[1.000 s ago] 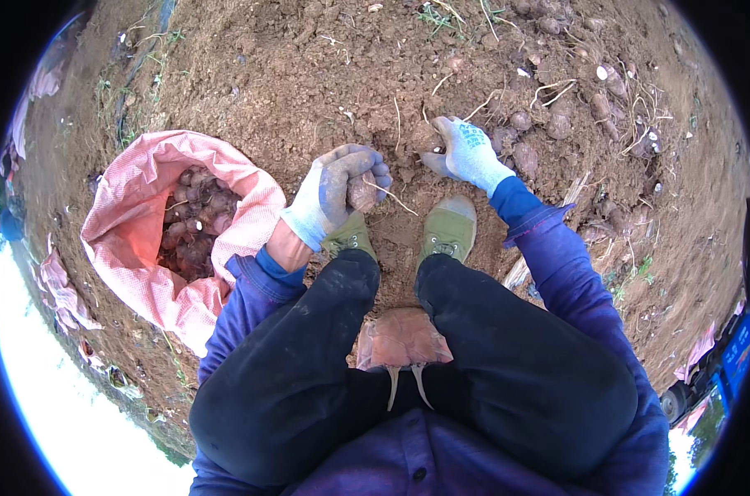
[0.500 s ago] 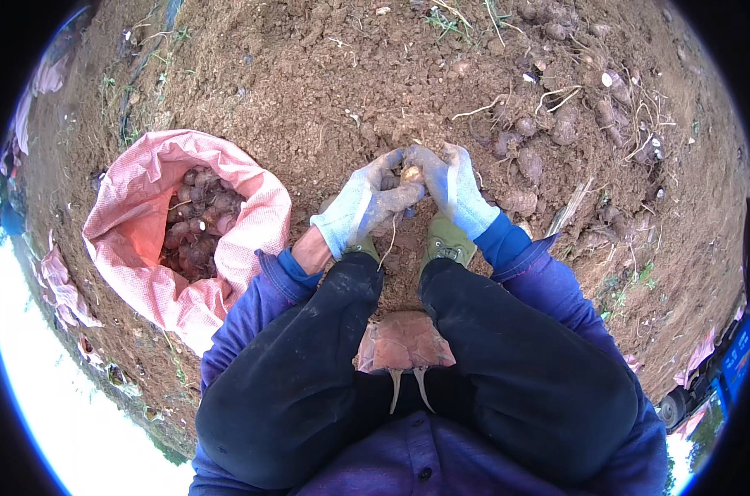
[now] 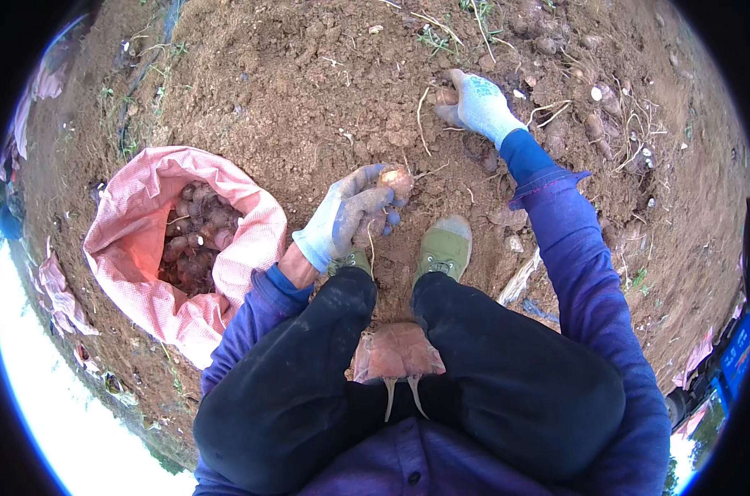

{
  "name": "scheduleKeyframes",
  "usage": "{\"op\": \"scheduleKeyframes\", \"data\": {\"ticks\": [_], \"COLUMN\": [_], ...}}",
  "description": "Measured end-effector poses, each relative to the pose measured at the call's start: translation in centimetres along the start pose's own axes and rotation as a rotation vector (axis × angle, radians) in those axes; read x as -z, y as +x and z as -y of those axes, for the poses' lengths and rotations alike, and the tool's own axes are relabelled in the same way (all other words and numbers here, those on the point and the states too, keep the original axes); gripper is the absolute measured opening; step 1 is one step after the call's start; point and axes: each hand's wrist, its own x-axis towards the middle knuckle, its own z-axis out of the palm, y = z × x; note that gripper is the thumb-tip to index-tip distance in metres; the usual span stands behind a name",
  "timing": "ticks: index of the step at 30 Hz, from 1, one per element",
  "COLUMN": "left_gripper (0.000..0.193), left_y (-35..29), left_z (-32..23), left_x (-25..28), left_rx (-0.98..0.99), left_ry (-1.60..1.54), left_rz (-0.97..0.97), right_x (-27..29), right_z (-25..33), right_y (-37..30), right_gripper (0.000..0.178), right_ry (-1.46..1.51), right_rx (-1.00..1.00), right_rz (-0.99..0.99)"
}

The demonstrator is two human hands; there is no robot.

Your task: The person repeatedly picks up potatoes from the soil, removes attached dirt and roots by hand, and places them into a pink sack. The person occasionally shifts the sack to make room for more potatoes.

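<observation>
My left hand (image 3: 340, 213), in a pale blue knit glove with a grey-blue palm, is closed around a taro corm (image 3: 398, 180) with a light, cut-looking face and thin roots. Another brownish lump shows low among its fingers. Farther out and to the right, my right hand (image 3: 484, 107), gloved alike, reaches to the soil with thumb and fingers around a brown taro corm (image 3: 446, 97), partly hidden by the glove. Loose taro corms (image 3: 600, 136) with stringy roots lie to the right of that hand.
A pink woven sack (image 3: 263, 211) stands open at the left, with many taro corms (image 3: 200, 227) inside. My green shoes (image 3: 443, 250) rest on brown crumbly soil. A pale dry stalk (image 3: 519, 277) lies right of them. A blue vehicle part (image 3: 737, 351) shows at the far right.
My hands, together around a corm before, have parted. The right has moved away and to the right, down to a corm on the ground; the left keeps its corm near my feet.
</observation>
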Motion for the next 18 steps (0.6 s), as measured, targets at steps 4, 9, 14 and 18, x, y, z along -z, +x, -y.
{"op": "scheduleKeyframes", "data": {"ticks": [4, 9, 14, 18], "left_gripper": [0.054, 0.057, 0.048, 0.043], "left_y": [0.3, 0.9, 1.4, 0.9], "left_z": [0.2, 0.4, 0.4, 0.4], "left_x": [0.3, 0.8, 0.3, -0.1], "left_rx": [-0.043, -0.093, -0.132, -0.126], "left_ry": [0.102, -0.037, -0.015, 0.228], "left_rz": [-0.045, -0.001, -0.086, -0.081], "right_x": [-0.6, -0.3, 0.2, 0.7], "right_z": [2.0, 3.9, 7.5, 10.8], "right_y": [-3.6, -7.3, -11.1, -12.1], "right_gripper": [0.063, 0.059, 0.061, 0.066], "right_ry": [-0.076, 0.9, 1.249, 0.921], "right_rx": [0.078, -0.044, -0.013, 0.047], "right_rz": [0.008, -0.057, 0.18, 0.209]}}
